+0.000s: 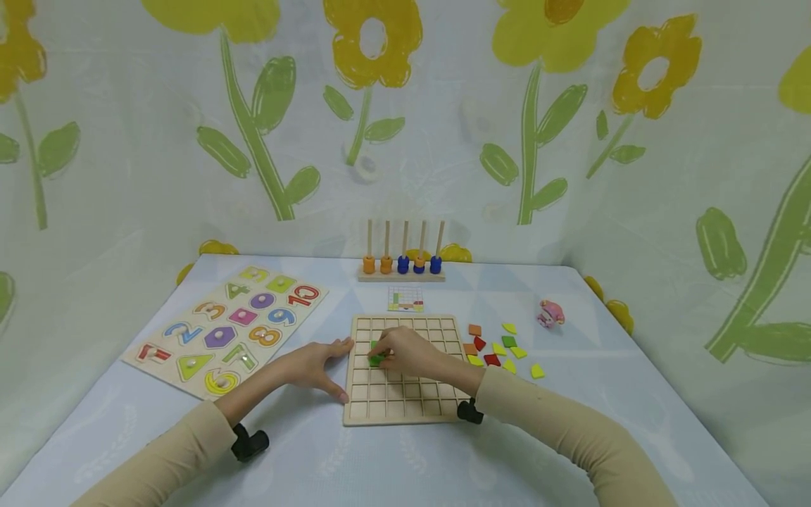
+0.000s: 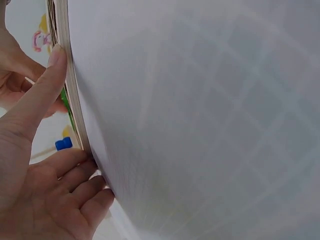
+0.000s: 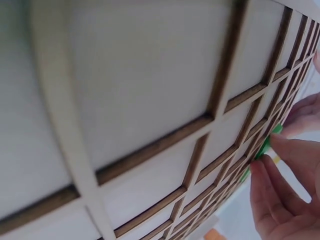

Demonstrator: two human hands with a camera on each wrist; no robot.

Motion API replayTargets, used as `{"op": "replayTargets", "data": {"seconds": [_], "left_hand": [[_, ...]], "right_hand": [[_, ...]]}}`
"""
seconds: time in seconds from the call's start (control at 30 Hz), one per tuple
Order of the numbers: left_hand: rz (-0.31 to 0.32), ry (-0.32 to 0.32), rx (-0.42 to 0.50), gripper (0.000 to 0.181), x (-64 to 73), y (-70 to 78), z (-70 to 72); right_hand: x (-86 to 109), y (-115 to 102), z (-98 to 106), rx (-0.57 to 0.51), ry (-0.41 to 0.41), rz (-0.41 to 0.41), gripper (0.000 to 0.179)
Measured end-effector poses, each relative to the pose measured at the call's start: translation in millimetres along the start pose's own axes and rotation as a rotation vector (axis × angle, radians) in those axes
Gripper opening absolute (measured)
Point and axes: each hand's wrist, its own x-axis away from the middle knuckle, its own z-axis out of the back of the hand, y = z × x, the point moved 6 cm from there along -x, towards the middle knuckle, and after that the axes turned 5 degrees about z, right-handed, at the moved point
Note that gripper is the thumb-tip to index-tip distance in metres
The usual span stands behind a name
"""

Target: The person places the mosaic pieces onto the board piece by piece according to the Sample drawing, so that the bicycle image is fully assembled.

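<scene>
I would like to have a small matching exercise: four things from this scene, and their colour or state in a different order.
1. left hand
2. small figurine
3. right hand
4. peg stand

A. pinches a green piece
B. carries orange and blue beads
C. touches the grid board at its left edge
D. mainly pink

Pairs: 1-C, 2-D, 3-A, 4-B

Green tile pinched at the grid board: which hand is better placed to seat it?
Right, probably: the right hand pinches that green tile at the grid board, while the left hand touches the board's left edge.
</scene>
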Motion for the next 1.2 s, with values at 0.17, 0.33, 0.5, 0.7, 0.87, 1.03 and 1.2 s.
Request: {"op": "replayTargets", "data": {"seconds": [0.17, 0.33, 0.5, 0.7, 0.87, 1.03, 1.2], "left_hand": [[0.008, 0.004, 0.002, 0.105, -0.4, -0.7, -0.6], [0.015, 0.002, 0.000, 0.105, -1.0, -1.5, -1.6], [0.005, 0.005, -0.011, 0.105, -1.2, 0.2, -1.3], [0.005, 0.006, -0.017, 0.105, 0.2, 1.2, 0.2], [0.010, 0.001, -0.012, 0.106, 1.3, 2.4, 1.3], [0.003, -0.008, 0.002, 0.105, 1.9, 4.6, 2.2], [-0.051, 0.017, -0.032, 0.102, -0.1, 8.3, 5.1]], "right_hand": [[1.3, 4, 0, -0.011, -0.011, 0.005, 0.019], [6.8, 11, 5, -0.112, -0.003, 0.019, 0.021], [24.5, 16, 23, -0.147, 0.062, 0.004, 0.025], [55.8, 26, 46, -0.124, 0.154, 0.002, 0.028], [83.1, 41, 61, -0.098, 0.220, -0.051, 0.027], [106.0, 54, 74, -0.097, 0.263, -0.082, 0.025], [125.4, 72, 84, -0.108, 0.273, -0.149, 0.024]]}}
